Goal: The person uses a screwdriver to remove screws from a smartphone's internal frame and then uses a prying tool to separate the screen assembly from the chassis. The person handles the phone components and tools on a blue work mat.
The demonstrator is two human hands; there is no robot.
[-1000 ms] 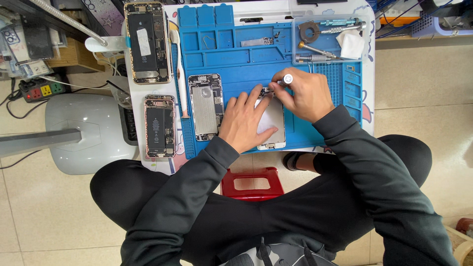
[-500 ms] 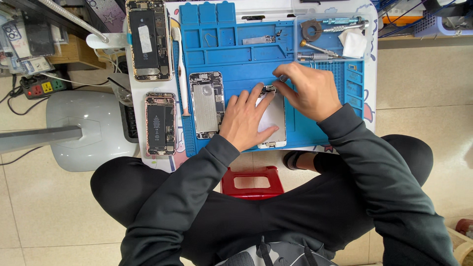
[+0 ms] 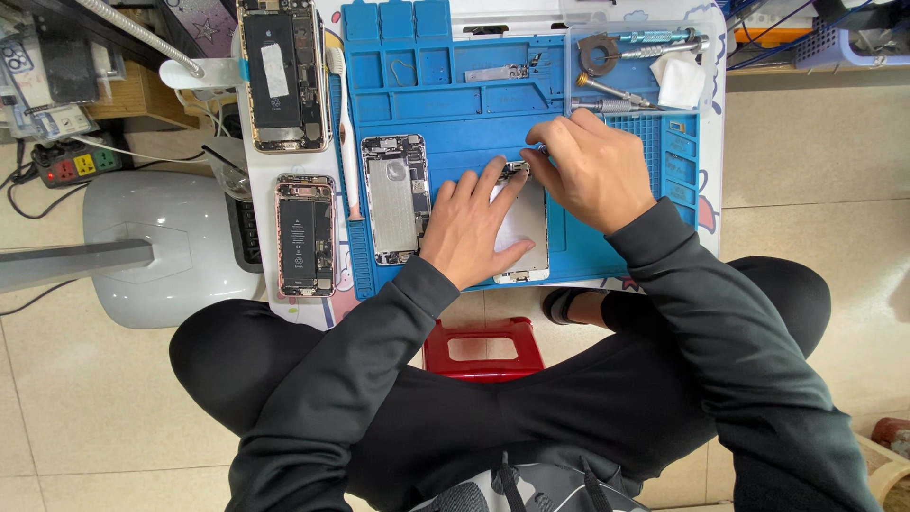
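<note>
My left hand (image 3: 469,225) lies flat on a silver phone panel (image 3: 524,230) that rests on the blue work mat (image 3: 455,104), its fingers spread across the panel's left side. My right hand (image 3: 586,171) curls over the panel's top edge, fingertips pinched at a small part by the camera end. Whether a tool is in those fingers is hidden by the hand. An opened phone body (image 3: 395,196) lies just left of my left hand.
Two more opened phones (image 3: 282,74) (image 3: 305,235) lie on the white table left of the mat, beside a white spudger (image 3: 343,123). Screwdrivers (image 3: 616,93), a tape roll (image 3: 596,49) and a white cloth (image 3: 679,80) sit at the mat's upper right. A red stool (image 3: 482,349) shows between my knees.
My right hand has lowered onto the top edge of the panel and closed its fingers there; the white round tip seen above it earlier is out of sight. The left hand stays put.
</note>
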